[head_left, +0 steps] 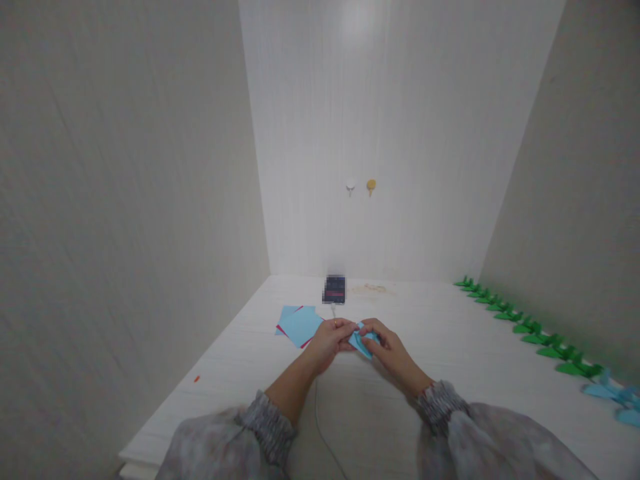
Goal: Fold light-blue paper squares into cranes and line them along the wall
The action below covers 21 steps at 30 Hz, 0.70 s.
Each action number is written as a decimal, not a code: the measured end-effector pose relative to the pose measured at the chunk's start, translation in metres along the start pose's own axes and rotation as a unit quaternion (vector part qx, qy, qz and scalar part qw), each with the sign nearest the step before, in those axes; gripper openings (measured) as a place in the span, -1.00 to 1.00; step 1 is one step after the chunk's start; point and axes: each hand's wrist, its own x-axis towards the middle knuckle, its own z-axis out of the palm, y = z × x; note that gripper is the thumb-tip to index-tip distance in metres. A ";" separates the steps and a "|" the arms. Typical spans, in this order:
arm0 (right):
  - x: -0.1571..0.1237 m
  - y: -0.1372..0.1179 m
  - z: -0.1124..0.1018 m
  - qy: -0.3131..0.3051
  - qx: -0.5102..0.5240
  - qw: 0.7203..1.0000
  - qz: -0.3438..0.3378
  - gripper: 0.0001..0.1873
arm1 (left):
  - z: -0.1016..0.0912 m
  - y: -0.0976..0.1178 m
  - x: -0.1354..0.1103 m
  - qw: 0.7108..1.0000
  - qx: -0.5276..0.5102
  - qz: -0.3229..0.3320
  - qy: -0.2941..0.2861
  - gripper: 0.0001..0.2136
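A small folded piece of light-blue paper (361,343) is held between my two hands above the white table. My left hand (331,339) pinches its left edge, a ring on one finger. From the right, my right hand (384,341) grips the paper with thumb and fingers, covering part of it. The exact folds are too small to make out. Just left of my left hand lie light-blue paper squares (299,325), overlapping, with crimson edges showing beneath.
A dark phone (335,289) lies at the back, its white cable (320,423) running toward me. Folded green paper figures (530,328) line the right wall, with light-blue ones (603,390) nearer. An orange scrap (197,379) lies left. Two hooks (371,185) are on the back wall.
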 end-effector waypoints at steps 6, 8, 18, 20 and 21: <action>0.002 0.006 -0.002 0.027 0.060 0.997 0.047 -0.85 | -0.004 0.002 -0.001 0.999 -0.018 0.010 0.032 -0.80; 0.002 0.007 -0.002 0.039 0.076 0.995 0.061 -0.83 | -0.005 0.002 0.000 0.999 -0.025 0.010 0.034 -0.81; 0.004 0.012 -0.003 0.089 0.143 0.981 0.100 -0.82 | -0.007 0.001 -0.003 1.000 -0.005 0.020 -0.002 -0.75; 0.004 0.015 -0.002 0.095 0.161 0.977 0.105 -0.80 | -0.005 0.001 -0.005 0.999 0.024 0.013 -0.025 -0.70; 0.003 0.016 -0.002 0.095 0.165 0.976 0.108 -0.78 | -0.004 0.001 -0.006 0.999 0.039 0.006 -0.035 -0.67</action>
